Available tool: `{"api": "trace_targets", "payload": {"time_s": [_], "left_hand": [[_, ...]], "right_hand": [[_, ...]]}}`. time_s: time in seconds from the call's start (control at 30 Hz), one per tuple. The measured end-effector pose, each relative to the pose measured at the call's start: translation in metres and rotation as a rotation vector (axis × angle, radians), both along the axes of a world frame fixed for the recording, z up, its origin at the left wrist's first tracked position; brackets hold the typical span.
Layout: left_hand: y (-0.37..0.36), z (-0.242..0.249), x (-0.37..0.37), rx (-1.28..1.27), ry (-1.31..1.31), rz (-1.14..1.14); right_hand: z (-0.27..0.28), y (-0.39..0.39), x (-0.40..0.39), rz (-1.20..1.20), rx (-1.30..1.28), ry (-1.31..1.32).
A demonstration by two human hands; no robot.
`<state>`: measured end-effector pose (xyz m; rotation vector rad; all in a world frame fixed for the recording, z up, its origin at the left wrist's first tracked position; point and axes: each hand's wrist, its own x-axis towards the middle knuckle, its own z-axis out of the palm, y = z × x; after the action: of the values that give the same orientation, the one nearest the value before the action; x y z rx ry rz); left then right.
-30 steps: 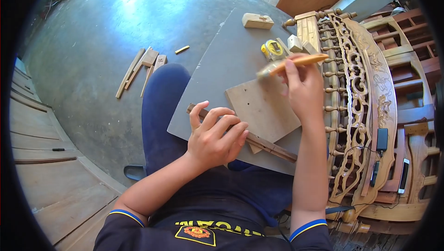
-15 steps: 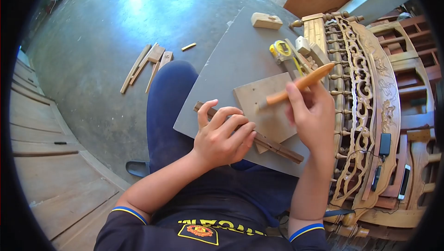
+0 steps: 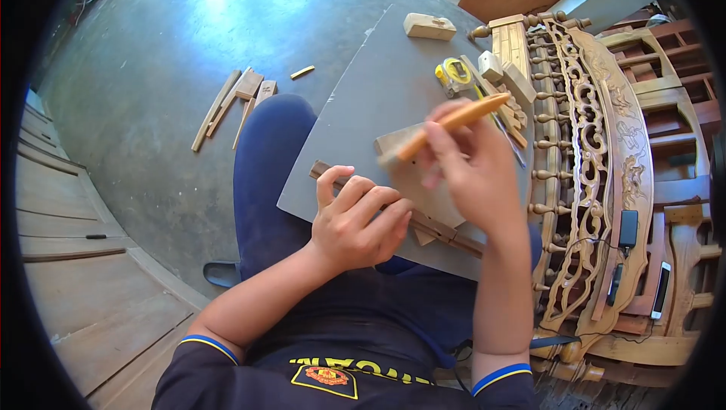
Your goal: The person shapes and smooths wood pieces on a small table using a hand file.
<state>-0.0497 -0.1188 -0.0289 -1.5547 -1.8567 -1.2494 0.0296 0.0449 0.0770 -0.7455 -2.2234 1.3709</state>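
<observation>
Across the near edge of a grey board (image 3: 363, 100) lies a dark brown wooden strip (image 3: 446, 233). My left hand (image 3: 358, 221) is wrapped over this strip, fingers bent around it. My right hand (image 3: 473, 160) holds an orange-handled tool (image 3: 461, 117), pinched between thumb and fingers. Its tip, blurred, points left and down, above a light flat wooden block (image 3: 392, 142). The right hand hides much of that block. A smaller light piece of wood (image 3: 424, 238) shows under the strip.
A yellow tape measure (image 3: 454, 74), wood pieces (image 3: 490, 67) and a pale block (image 3: 429, 27) lie on the board. Carved wooden furniture (image 3: 586, 168) stands at the right. Wood offcuts (image 3: 218, 108) lie on the floor at left. A phone (image 3: 661, 290) rests at far right.
My right hand has moved left with the orange-handled tool, bringing its tip nearer my left hand. My left hand stays on the strip. The whole view has shifted slightly.
</observation>
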Motion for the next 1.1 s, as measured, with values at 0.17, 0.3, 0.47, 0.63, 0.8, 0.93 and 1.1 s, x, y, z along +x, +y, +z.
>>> {"api": "trace_targets", "payload": {"time_s": [0.17, 0.3, 0.47, 0.63, 0.8, 0.93, 1.1], "left_hand": [[-0.001, 0.001, -0.004, 0.036, -0.015, -0.018], [0.0, 0.001, -0.004, 0.062, -0.024, -0.031], [0.001, 0.003, -0.006, 0.039, -0.003, -0.06], [-0.002, 0.004, -0.006, -0.009, -0.007, -0.048], [0.004, 0.016, -0.002, -0.1, 0.028, -0.047], [0.005, 0.014, -0.005, -0.176, 0.068, -0.068], [0.005, 0.009, -0.001, -0.21, 0.035, -0.047]], "right_hand": [[-0.006, 0.024, 0.002, -0.211, 0.237, 0.162], [0.031, 0.038, 0.056, -0.454, 0.267, -0.404], [-0.007, 0.073, 0.042, -0.279, 0.026, 0.141], [0.023, 0.065, 0.034, -0.487, 0.209, -0.277], [0.006, 0.056, 0.045, -0.157, -0.076, 0.143], [0.03, 0.014, 0.098, -0.188, 0.092, 0.051], [0.035, -0.024, 0.159, -0.046, 0.132, -0.167]]}}
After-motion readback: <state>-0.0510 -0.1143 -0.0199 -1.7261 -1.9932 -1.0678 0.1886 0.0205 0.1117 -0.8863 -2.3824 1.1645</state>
